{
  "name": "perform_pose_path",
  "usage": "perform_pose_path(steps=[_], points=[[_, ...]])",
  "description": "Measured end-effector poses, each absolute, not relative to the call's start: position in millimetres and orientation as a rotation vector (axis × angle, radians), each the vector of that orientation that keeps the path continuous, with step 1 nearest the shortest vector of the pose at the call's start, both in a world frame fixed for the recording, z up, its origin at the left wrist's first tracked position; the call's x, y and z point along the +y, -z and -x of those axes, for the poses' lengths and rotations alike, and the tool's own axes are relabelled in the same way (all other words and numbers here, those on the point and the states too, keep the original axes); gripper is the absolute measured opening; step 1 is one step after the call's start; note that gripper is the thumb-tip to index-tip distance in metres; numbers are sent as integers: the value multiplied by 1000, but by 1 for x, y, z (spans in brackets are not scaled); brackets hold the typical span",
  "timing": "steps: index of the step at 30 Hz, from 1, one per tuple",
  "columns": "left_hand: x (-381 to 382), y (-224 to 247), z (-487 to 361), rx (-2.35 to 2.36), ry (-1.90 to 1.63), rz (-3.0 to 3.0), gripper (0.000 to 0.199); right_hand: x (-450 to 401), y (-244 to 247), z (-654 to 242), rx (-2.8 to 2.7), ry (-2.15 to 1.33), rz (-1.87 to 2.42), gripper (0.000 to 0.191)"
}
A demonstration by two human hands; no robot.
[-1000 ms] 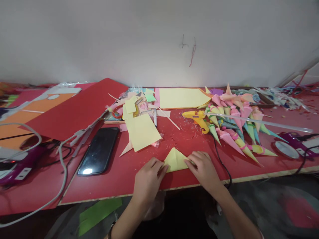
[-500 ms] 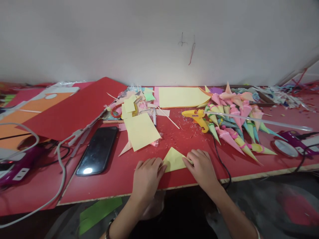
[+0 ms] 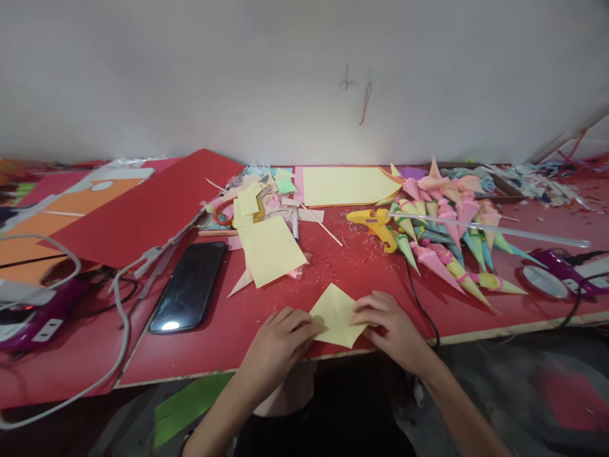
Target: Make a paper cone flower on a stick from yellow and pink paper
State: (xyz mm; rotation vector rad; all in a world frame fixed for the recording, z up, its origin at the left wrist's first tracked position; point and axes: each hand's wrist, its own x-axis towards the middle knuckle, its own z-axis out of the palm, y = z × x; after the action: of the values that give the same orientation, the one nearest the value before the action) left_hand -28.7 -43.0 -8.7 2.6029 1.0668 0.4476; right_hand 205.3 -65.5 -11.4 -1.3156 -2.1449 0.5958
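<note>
A small yellow paper square [image 3: 337, 315] lies opened out at the table's front edge, one corner pointing at me, with faint creases. My left hand [image 3: 284, 336] has its fingers closed on the left corner. At the right corner, my right hand [image 3: 387, 324] pinches the paper between thumb and fingers. Behind them a larger yellow sheet [image 3: 272, 251] rests on paper scraps. A yellow glue gun [image 3: 375, 225] with a long clear stick lies to the right, beside a pile of pink, yellow and blue paper cones [image 3: 447, 222].
A black phone [image 3: 190, 289] lies left of my hands. Farther left are a big red sheet [image 3: 147, 212], a white cable [image 3: 126, 330] and a purple power strip [image 3: 52, 314]. A round white-rimmed disc [image 3: 543, 282] sits at the right. Yellow sheets [image 3: 349, 186] lie by the wall.
The small paper was folded into a triangle and is now opened into a square. Both my hands have shifted slightly and still hold its side corners.
</note>
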Motion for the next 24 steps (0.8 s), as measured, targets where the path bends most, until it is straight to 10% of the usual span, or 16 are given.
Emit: perform_pose_path(steps=[24], points=[[-51, 8, 20, 1581, -459, -2510, 29, -66, 17, -195, -1891, -399, 1673, 24]])
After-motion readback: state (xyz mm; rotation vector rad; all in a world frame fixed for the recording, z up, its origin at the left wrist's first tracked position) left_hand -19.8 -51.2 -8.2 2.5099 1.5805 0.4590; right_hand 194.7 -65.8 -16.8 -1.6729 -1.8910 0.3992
